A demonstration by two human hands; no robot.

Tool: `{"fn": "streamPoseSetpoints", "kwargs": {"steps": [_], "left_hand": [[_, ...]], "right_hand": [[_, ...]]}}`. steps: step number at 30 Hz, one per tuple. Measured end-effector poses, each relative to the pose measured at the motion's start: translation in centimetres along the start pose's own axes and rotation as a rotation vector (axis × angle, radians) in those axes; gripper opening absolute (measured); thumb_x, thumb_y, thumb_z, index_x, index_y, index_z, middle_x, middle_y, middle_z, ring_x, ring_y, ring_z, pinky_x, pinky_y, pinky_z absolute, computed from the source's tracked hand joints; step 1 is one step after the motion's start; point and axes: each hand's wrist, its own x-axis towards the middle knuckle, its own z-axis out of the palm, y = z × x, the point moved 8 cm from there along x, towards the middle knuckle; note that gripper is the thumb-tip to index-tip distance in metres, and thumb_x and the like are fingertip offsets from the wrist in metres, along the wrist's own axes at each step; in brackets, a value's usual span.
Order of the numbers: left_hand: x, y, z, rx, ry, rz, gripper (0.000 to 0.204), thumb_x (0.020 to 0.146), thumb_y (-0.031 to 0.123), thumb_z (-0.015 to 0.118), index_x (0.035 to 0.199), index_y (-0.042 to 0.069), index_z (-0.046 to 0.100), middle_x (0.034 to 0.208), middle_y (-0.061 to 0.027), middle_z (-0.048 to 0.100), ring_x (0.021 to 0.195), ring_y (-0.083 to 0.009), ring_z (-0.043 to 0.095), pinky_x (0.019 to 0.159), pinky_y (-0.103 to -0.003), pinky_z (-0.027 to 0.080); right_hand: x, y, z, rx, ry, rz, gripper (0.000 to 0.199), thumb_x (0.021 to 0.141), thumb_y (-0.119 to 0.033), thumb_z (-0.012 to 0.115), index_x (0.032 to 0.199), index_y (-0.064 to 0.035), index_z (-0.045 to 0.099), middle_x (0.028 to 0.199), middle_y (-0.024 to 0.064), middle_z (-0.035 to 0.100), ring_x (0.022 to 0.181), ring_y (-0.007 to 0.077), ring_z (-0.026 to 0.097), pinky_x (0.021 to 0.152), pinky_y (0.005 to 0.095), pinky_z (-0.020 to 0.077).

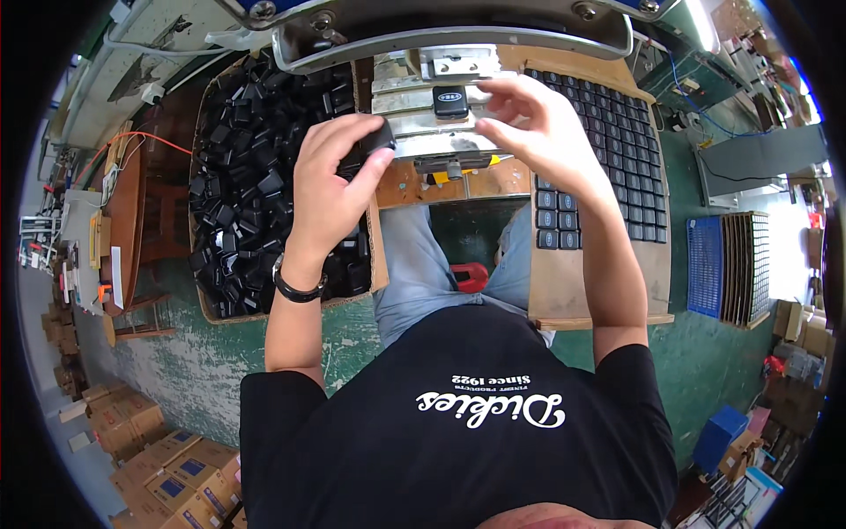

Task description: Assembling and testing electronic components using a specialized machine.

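Between the thumb and fingers of my left hand (335, 172) is a small black plastic case (380, 137), held at the left side of the metal fixture (410, 99). Another black plastic case, the printed one (450, 103), rests on the fixture with a pale oval mark facing up. Just right of it, my right hand (533, 123) has its thumb and fingers apart, with nothing seen between them. Whether its fingertips touch the printed case, I cannot tell. Above the fixture is a metal machine head (458, 66).
A cardboard box (380, 256) full of loose black cases stands at left. At right, rows of marked black cases lie on a brown board (599, 286). A curved metal bar (397, 48) spans the top. Farther right are a blue crate (705, 264) and stacked boards (745, 264).
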Motion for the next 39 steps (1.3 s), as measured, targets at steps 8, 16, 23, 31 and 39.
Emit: {"fn": "streamPoseSetpoints", "kwargs": {"steps": [8,16,23,31,39], "left_hand": [[3.2,0.7,1.3,-0.074,0.010,0.027,0.041,0.098,0.014,0.075,0.137,0.004,0.072,0.134,-0.0108,0.072,0.123,-0.0290,0.065,0.108,-0.038,0.051],[5.7,4.0,7.4,0.200,-0.189,0.332,0.049,0.104,0.021,0.067,0.148,0.000,0.062,0.152,-0.0169,0.062,0.138,-0.0307,0.058,0.113,-0.042,0.044],[3.7,4.5,8.5,0.182,-0.282,0.420,0.062,0.106,0.019,0.065,0.161,-0.004,0.050,0.166,-0.0197,0.053,0.151,-0.0347,0.052,0.125,-0.042,0.038],[5.6,3.3,7.6,0.015,-0.194,0.236,0.038,0.104,0.004,0.069,0.141,-0.001,0.071,0.154,-0.0178,0.065,0.141,-0.0307,0.062,0.121,-0.038,0.046],[5.8,0.4,6.7,-0.415,-0.100,-0.015,0.034,0.090,-0.001,0.082,0.124,0.001,0.079,0.137,-0.0154,0.074,0.118,-0.0258,0.072,0.105,-0.037,0.058]], "right_hand": [[2.6,1.6,3.1,0.003,-0.251,0.219,0.047,0.091,-0.014,0.087,0.134,0.0004,0.073,0.106,0.0090,0.070,0.082,0.0133,0.061,0.068,0.0251,0.0500],[-12.1,7.1,-7.3,0.330,0.490,0.233,0.052,0.088,0.001,0.086,0.137,0.0004,0.070,0.096,0.0045,0.068,0.078,0.0095,0.058,0.072,0.0218,0.0509],[-33.2,15.5,-18.5,-0.013,0.856,0.766,0.048,0.090,-0.010,0.086,0.135,-0.0004,0.072,0.087,0.0041,0.067,0.075,0.0095,0.057,0.070,0.0230,0.0511],[-38.5,17.6,-19.7,-0.516,0.726,1.012,0.053,0.088,-0.027,0.085,0.132,0.0007,0.075,0.087,0.0060,0.072,0.073,0.0164,0.062,0.068,0.0286,0.0523],[-38.5,19.9,-19.7,-0.530,0.576,1.042,0.044,0.090,-0.014,0.069,0.131,-0.0026,0.076,0.077,0.0030,0.067,0.068,0.0181,0.058,0.065,0.0319,0.0510]]}}
